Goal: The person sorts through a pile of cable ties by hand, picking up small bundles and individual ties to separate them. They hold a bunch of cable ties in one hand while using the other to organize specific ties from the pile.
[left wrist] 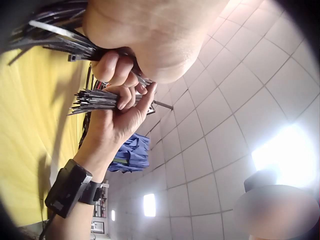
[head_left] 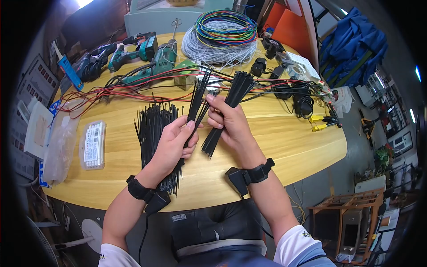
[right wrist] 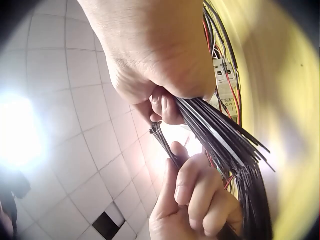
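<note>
Black cable ties fill both hands above the table's near half. My left hand (head_left: 173, 141) grips a thin bundle of cable ties (head_left: 198, 98) that stands up and fans slightly. In my right hand (head_left: 230, 123) is a thicker, slanted bundle of cable ties (head_left: 239, 91), its lower ends sticking out below the palm. The right thumb and a finger are at the head ends of a few ties leaning out of the left bundle, as the right wrist view shows with those ties (right wrist: 162, 140). Beside and partly behind the left forearm lies a large pile of cable ties (head_left: 153, 127).
Red and black wires (head_left: 129, 95) run across the table (head_left: 275, 147). Behind them are green power tools (head_left: 162, 62) and a large wire coil (head_left: 218, 44). A clear case of white sticks (head_left: 93, 144) lies at left; yellow-handled pliers (head_left: 322, 122) lie at the right edge.
</note>
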`<state>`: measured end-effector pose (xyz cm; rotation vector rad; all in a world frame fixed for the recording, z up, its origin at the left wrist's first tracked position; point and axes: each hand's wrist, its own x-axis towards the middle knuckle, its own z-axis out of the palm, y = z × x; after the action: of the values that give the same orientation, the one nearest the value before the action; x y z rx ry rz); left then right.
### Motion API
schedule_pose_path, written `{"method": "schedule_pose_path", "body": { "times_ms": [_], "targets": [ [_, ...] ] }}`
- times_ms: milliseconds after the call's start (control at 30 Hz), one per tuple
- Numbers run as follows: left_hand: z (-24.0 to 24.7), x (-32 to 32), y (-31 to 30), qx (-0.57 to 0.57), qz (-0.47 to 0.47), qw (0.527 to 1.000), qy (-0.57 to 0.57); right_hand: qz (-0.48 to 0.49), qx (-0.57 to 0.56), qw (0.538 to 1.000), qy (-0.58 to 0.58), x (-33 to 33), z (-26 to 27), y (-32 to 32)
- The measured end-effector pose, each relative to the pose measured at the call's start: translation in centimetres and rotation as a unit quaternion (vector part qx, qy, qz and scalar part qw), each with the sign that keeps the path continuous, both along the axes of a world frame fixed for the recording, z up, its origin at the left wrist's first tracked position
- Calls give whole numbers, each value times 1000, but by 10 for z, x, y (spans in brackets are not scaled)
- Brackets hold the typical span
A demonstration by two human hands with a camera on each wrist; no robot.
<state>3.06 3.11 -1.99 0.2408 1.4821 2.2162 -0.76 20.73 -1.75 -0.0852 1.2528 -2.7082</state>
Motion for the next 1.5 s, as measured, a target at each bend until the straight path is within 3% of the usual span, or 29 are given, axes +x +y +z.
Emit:
{"method": "schedule_pose_path", "body": {
  "times_ms": [267,1500],
  "targets": [
    [2,-1,-2,20,25,999,0,53,48,997,14,8,0,-10],
    [0,-1,3,-39,53,996,61,-13,86,996,-9,5,-4,-9]
  ]
}}
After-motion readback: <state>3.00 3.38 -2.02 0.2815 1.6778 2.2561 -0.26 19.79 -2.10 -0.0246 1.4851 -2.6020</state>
